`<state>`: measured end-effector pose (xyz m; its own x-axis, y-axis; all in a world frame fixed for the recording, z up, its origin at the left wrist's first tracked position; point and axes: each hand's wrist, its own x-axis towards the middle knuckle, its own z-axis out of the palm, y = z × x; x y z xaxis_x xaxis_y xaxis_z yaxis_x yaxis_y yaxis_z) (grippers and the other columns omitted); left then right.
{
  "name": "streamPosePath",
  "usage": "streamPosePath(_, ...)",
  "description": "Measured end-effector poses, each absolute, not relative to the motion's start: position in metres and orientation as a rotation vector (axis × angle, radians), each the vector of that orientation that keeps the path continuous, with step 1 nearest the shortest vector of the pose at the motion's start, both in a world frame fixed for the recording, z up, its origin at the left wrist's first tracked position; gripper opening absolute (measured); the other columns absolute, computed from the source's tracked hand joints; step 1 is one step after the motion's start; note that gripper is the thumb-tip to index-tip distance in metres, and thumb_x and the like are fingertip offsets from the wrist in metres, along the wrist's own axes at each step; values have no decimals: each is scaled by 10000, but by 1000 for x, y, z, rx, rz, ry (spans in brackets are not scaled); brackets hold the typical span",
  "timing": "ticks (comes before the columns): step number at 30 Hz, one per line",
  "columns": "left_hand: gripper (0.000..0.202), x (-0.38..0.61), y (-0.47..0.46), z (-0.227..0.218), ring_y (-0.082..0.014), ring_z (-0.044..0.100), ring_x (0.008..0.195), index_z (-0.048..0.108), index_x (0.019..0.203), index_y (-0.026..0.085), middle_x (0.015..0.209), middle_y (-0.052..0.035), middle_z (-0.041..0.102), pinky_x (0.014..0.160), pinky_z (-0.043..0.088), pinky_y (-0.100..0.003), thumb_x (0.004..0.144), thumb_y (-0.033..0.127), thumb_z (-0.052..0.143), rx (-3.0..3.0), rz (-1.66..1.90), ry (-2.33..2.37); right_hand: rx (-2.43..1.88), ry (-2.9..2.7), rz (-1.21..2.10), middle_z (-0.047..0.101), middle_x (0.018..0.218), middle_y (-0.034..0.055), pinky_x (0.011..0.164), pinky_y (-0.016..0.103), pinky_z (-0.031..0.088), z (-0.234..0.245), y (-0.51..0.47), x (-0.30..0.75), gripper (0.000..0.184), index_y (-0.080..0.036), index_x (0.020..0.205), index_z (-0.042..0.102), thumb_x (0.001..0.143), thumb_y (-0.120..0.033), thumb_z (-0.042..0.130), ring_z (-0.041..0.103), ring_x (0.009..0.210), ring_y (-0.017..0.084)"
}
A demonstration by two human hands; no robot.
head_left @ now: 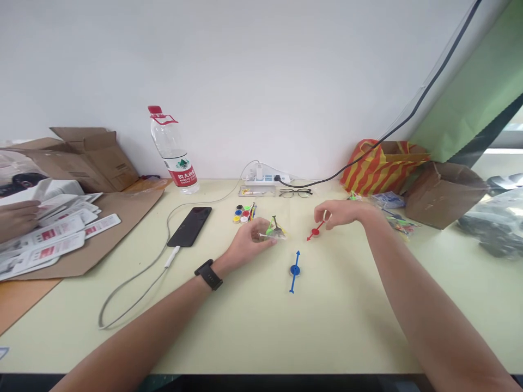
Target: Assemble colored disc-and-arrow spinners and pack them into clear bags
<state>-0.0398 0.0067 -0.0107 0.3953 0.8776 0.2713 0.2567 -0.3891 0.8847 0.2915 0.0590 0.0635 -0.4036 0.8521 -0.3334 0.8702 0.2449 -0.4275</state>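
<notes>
My left hand (254, 240), below a black wristwatch (208, 274), is closed around a small clear bag of plastic spinner parts (276, 231), green, black and yellow ones showing. Over the table to its right, my right hand (335, 213) pinches one end of a red arrow spinner (315, 232) between thumb and finger. Nearer to me, a blue arrow spinner (295, 270) lies on the tabletop with its arrow pointing away. Behind my left hand sits a group of round coloured discs (244, 214) with some thin arrows beside them.
A phone (190, 226) with a looping cable lies left, before a large water bottle (176, 155). Glasses (296, 193) and a power strip (267, 177) are by the wall. Bags and boxes (443, 193) stand right. Another person's hand (18, 219) rests among white packets (61, 237).
</notes>
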Motion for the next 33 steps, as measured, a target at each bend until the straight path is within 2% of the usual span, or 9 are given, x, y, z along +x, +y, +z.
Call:
streamPosePath(4, 483, -38, 3, -5, -221, 686, 1022, 669, 1171, 209, 1112, -62, 711, 879, 579, -340, 775, 420, 847, 1882, 950, 940, 1611, 2417, -974, 759, 1070, 53, 734, 305, 489, 51, 67, 302, 289, -234, 922, 751, 669, -365, 797, 688, 957, 257)
streamPosePath(7, 332, -37, 1, 0, -222, 690, 989, 730, 1040, 192, 1052, -61, 735, 830, 573, -317, 821, 431, 798, 1940, 844, 912, 1609, 2467, -995, 774, 955, 60, 722, 302, 480, 53, 68, 299, 264, -207, 863, 765, 694, -408, 794, 685, 897, 244)
streamPosePath(9, 312, -37, 1, 0, -225, 694, 995, 745, 1029, 190, 1088, -72, 743, 824, 574, -313, 843, 438, 774, 1919, 884, 925, 1640, 2506, -995, 776, 913, 65, 720, 299, 480, 59, 66, 297, 265, -195, 844, 774, 700, -416, 799, 684, 871, 235)
streamPosePath(11, 378, -37, 1, -2, -219, 706, 961, 723, 1133, 199, 1108, -79, 748, 807, 582, -319, 855, 452, 765, 1861, 923, 956, 1677, 2599, -977, 778, 907, 65, 722, 300, 485, 69, 60, 296, 279, -193, 842, 783, 719, -443, 798, 682, 866, 228)
streamPosePath(16, 616, -37, 2, -7, -235, 738, 880, 561, 1353, 200, 945, -75, 756, 657, 597, -308, 867, 526, 753, 1634, 875, 990, 1797, 2963, -1014, 781, 892, 60, 715, 318, 527, 102, 38, 292, 347, -199, 898, 791, 807, -532, 757, 687, 844, 219)
streamPosePath(18, 659, -36, 2, -7, -243, 737, 894, 540, 1362, 194, 925, -78, 749, 615, 589, -290, 851, 542, 767, 1589, 858, 972, 1855, 3147, -1049, 778, 880, 65, 714, 335, 551, 115, 29, 285, 345, -203, 916, 793, 818, -533, 767, 692, 840, 224)
streamPosePath(21, 684, -37, 1, -5, -192, 699, 781, 558, 1362, 207, 866, -43, 718, 597, 569, -274, 816, 533, 807, 1603, 817, 927, 1939, 3428, -1029, 771, 899, 68, 743, 364, 584, 130, 16, 269, 303, -215, 930, 800, 807, -492, 810, 700, 846, 227)
streamPosePath(25, 730, -39, 1, -5, -148, 633, 722, 582, 1370, 223, 798, 14, 637, 651, 541, -272, 748, 469, 875, 1660, 784, 886, 1978, 3716, -1006, 766, 937, 65, 804, 408, 611, 140, 5, 245, 266, -231, 1013, 801, 838, -430, 803, 710, 854, 225)
streamPosePath(33, 631, -38, -1, -3, -147, 624, 778, 615, 1338, 211, 866, -4, 663, 727, 519, -273, 786, 409, 849, 1762, 779, 877, 1928, 3704, -865, 772, 956, 74, 805, 371, 588, 128, 10, 214, 247, -199, 1004, 796, 895, -409, 725, 720, 885, 233)
